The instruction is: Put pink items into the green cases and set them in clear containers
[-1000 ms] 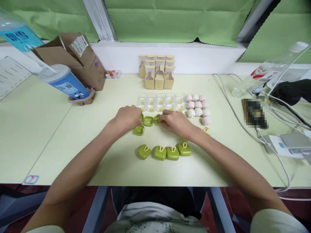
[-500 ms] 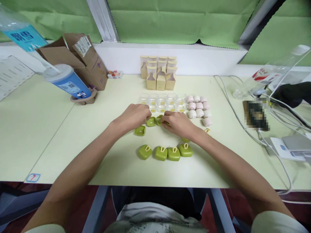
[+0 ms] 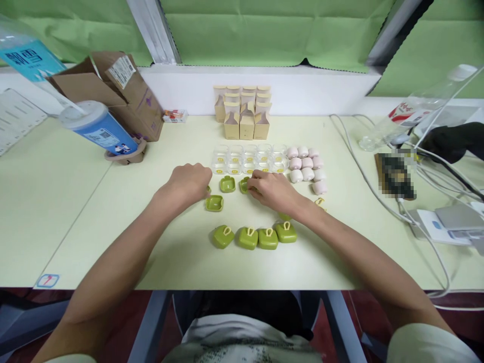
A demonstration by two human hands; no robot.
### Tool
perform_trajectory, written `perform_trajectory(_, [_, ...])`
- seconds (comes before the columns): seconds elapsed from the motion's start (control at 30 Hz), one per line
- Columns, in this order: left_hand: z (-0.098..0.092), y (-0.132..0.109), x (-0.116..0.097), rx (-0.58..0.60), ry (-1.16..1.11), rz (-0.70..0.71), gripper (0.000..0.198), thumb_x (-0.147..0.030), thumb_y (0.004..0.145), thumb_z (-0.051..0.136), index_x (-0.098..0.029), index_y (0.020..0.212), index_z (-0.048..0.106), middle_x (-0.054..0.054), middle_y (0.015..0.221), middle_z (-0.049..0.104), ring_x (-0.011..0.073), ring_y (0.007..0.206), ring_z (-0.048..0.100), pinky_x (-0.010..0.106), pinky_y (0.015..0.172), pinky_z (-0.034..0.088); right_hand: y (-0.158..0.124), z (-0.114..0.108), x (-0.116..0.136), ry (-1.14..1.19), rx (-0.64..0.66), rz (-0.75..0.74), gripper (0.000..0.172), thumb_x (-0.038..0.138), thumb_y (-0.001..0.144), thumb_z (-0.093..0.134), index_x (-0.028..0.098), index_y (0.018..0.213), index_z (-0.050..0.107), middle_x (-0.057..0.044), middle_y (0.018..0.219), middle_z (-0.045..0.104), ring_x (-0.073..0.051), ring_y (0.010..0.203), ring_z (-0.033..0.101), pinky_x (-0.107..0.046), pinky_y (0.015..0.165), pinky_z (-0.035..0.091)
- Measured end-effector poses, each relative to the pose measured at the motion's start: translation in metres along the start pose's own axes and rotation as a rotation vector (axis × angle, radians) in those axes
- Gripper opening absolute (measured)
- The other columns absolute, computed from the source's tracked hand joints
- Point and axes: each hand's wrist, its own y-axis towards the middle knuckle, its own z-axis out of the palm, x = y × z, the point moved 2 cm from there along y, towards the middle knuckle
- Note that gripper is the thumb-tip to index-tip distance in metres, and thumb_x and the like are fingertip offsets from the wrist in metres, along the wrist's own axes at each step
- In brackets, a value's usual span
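Observation:
My left hand (image 3: 189, 182) is closed above the table, and a sliver of a small green tray (image 3: 208, 189) peeks out at its fingertips; the rest is hidden. Closed too, my right hand (image 3: 272, 187) pinches the edge of a shallow green tray (image 3: 244, 185), whose right side its fingers cover. Between the hands lies another open green tray (image 3: 227, 184), and a further green tray (image 3: 215, 203) sits just below. Nearer the front edge stand several green domed cases with cream loops (image 3: 248, 238). One green piece (image 3: 285, 216) is partly hidden under my right wrist.
Behind the hands are clear plastic cups with yellow marks (image 3: 249, 160), pink and white rounded cases (image 3: 307, 163) and open cream boxes (image 3: 247, 123). A blue cup (image 3: 108, 133) and cardboard box (image 3: 139, 108) stand left. Cables (image 3: 363, 176) and a plastic bottle (image 3: 401, 118) lie right.
My left hand has moved left, off the middle green tray, which now shows whole and sits slightly farther back. My right hand has hardly moved. The view has shifted slightly.

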Motion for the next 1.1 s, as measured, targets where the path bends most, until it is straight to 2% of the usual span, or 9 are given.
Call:
perform_trajectory(0.07, [0.001, -0.001, -0.003, 0.037, -0.015, 0.023, 0.021, -0.024, 0.091, 0.069, -0.019, 0.108, 0.08, 0.016, 0.11, 0.08, 0.0308, 0.101, 0.077, 0.032, 0.073, 0.05, 0.0, 0.0, 0.001, -0.01, -0.006, 0.0, 0.031, 0.017, 0.109, 0.046, 0.016, 0.115, 0.077, -0.012, 0.118, 0.071, -0.019, 0.085, 0.062, -0.034, 0.066, 0.024])
perform_trajectory(0.17, [0.001, 0.0, -0.011, -0.016, -0.046, 0.06, 0.021, -0.011, 0.087, 0.063, -0.02, 0.095, 0.081, 0.014, 0.101, 0.081, 0.0292, 0.094, 0.076, 0.033, 0.071, 0.047, 0.0, -0.001, 0.002, -0.013, -0.009, -0.003, 0.032, 0.017, 0.109, 0.046, 0.017, 0.116, 0.077, -0.012, 0.117, 0.071, -0.02, 0.086, 0.063, -0.034, 0.066, 0.024])
perform_trajectory(0.27, [0.0, 0.002, -0.017, -0.074, -0.09, 0.092, 0.018, -0.013, 0.087, 0.064, -0.022, 0.083, 0.079, 0.011, 0.093, 0.08, 0.0267, 0.086, 0.074, 0.033, 0.068, 0.044, 0.0, -0.001, 0.002, -0.008, -0.002, 0.005, 0.032, 0.018, 0.11, 0.046, 0.018, 0.117, 0.077, -0.012, 0.119, 0.071, -0.02, 0.088, 0.064, -0.034, 0.066, 0.026])
perform_trajectory(0.5, [0.005, 0.013, -0.018, -0.131, -0.193, 0.067, 0.013, -0.027, 0.092, 0.071, -0.022, 0.093, 0.082, 0.009, 0.103, 0.083, 0.0256, 0.093, 0.074, 0.031, 0.076, 0.048, 0.004, 0.004, 0.001, -0.029, -0.032, 0.067, 0.032, 0.024, 0.112, 0.045, 0.018, 0.116, 0.077, -0.013, 0.117, 0.071, -0.022, 0.088, 0.066, -0.034, 0.066, 0.026])
perform_trajectory(0.67, [0.008, 0.018, -0.017, -0.182, -0.175, 0.02, 0.024, -0.037, 0.098, 0.066, -0.021, 0.101, 0.082, 0.012, 0.108, 0.083, 0.0289, 0.1, 0.075, 0.032, 0.08, 0.05, 0.007, 0.008, -0.003, -0.054, -0.06, 0.081, 0.033, 0.024, 0.113, 0.043, 0.018, 0.116, 0.075, -0.013, 0.119, 0.071, -0.022, 0.091, 0.067, -0.034, 0.065, 0.025])
perform_trajectory(0.83, [0.01, 0.019, -0.018, -0.197, -0.177, 0.018, 0.027, -0.043, 0.099, 0.066, -0.02, 0.099, 0.082, 0.012, 0.107, 0.082, 0.0307, 0.099, 0.075, 0.034, 0.079, 0.05, 0.008, 0.009, -0.002, -0.057, -0.066, 0.085, 0.033, 0.023, 0.113, 0.043, 0.018, 0.117, 0.075, -0.013, 0.121, 0.07, -0.023, 0.094, 0.067, -0.034, 0.065, 0.026])
perform_trajectory(0.97, [0.015, 0.023, -0.021, -0.219, -0.165, 0.006, 0.03, -0.046, 0.099, 0.066, -0.019, 0.1, 0.081, 0.015, 0.105, 0.081, 0.0348, 0.103, 0.075, 0.037, 0.08, 0.05, 0.004, -0.002, -0.004, 0.0, -0.082, 0.085, 0.029, 0.027, 0.113, 0.048, 0.016, 0.119, 0.075, -0.014, 0.122, 0.069, -0.022, 0.092, 0.066, -0.033, 0.065, 0.028])
perform_trajectory(1.1, [0.016, 0.024, -0.022, -0.233, -0.16, 0.01, 0.031, -0.044, 0.102, 0.063, -0.019, 0.101, 0.081, 0.017, 0.104, 0.08, 0.0359, 0.103, 0.074, 0.038, 0.08, 0.05, -0.004, -0.019, -0.017, 0.069, -0.105, 0.146, 0.023, 0.027, 0.11, 0.056, 0.016, 0.117, 0.075, -0.013, 0.118, 0.07, -0.021, 0.088, 0.064, -0.032, 0.067, 0.03])
